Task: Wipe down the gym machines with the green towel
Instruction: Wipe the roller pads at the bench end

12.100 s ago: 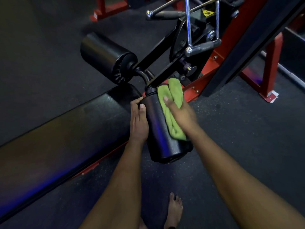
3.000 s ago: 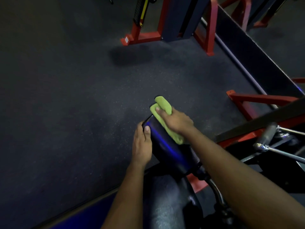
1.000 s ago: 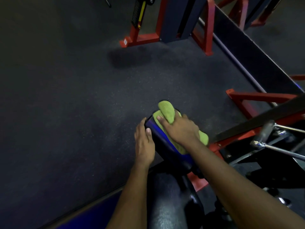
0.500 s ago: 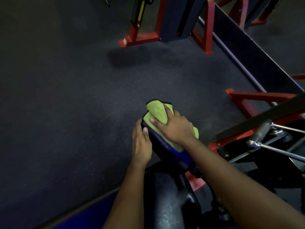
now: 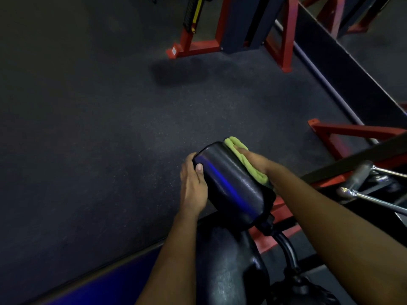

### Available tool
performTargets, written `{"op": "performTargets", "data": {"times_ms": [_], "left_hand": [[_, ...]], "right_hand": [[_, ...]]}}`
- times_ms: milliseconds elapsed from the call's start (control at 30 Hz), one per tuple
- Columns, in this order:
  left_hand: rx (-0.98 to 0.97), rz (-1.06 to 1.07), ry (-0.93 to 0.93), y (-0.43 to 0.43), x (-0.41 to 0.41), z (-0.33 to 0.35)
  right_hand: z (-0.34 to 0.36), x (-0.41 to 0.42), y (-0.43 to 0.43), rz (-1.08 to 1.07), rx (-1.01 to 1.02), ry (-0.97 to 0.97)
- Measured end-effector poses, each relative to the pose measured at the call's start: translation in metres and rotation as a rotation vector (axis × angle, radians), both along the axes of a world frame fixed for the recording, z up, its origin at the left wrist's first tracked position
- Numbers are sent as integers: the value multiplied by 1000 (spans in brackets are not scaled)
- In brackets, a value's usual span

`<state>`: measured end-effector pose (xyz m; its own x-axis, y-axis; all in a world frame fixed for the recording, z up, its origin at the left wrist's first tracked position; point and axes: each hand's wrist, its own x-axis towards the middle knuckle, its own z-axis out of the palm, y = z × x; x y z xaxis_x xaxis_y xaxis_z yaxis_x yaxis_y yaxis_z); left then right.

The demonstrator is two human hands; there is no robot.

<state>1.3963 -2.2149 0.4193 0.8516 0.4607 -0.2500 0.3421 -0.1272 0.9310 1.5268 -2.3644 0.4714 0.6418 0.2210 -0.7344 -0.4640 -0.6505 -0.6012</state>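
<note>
Looks only partway done. Busy wiping the black roller pad [image 5: 231, 186] right now, with the green towel [image 5: 234, 143] folded thick and pushed against the pad's right side, near its far end. No way to judge the clean and dirty parts in such dim light. Probably lots left to do: the big bench pad [image 5: 226, 271] down below, the silver handle [image 5: 352, 191] over on the right, and the other red machine [image 5: 193, 46] far off across the dark floor [image 5: 88, 128]. Grips the far end of the roller pad with the left hand [image 5: 193, 186], thumb on top and fingers curled round the edge, most likely to stop the pad from turning. Presses on the towel with the right hand [image 5: 253, 161], fingers laid flat and close together over the cloth, thumb hidden behind. Reaches out with both arms from the bottom of the view, the left one nearly straight, the right one slanting in from the right corner.
</note>
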Motion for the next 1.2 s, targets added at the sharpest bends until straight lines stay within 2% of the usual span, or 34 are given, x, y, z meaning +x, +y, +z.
{"op": "performTargets", "data": {"times_ms": [100,200,267,433,467,500,667,767,933,1000,1133,1200], "left_hand": [[13,-21,24,2,-2,2],[-22,-53,47,7,-3,7],[-29,-59,22,5,6,17],[47,70,56,-11,12,22],[39,81,31,-11,9,17],[36,77,6,-10,7,13],[60,99,1,-16,13,11],[70,101,-4,-15,14,7],[109,110,15,-18,17,9],[127,102,17,-16,17,9],[163,62,11,-9,14,4],[156,61,16,-10,14,4]], "right_hand": [[-1,-17,-22,-79,-150,-31],[13,-46,-31,-115,-222,-170],[21,-69,-32,-81,-308,-324],[19,-122,-13,129,-709,-838],[21,-126,-8,156,-753,-880],[24,-125,-5,173,-775,-871],[38,-89,13,215,-742,-590],[39,-55,37,227,-649,-488],[30,2,61,238,-381,-260],[30,-6,55,270,-389,-313],[32,-58,32,438,-530,-621],[31,-61,30,460,-553,-637]]}}
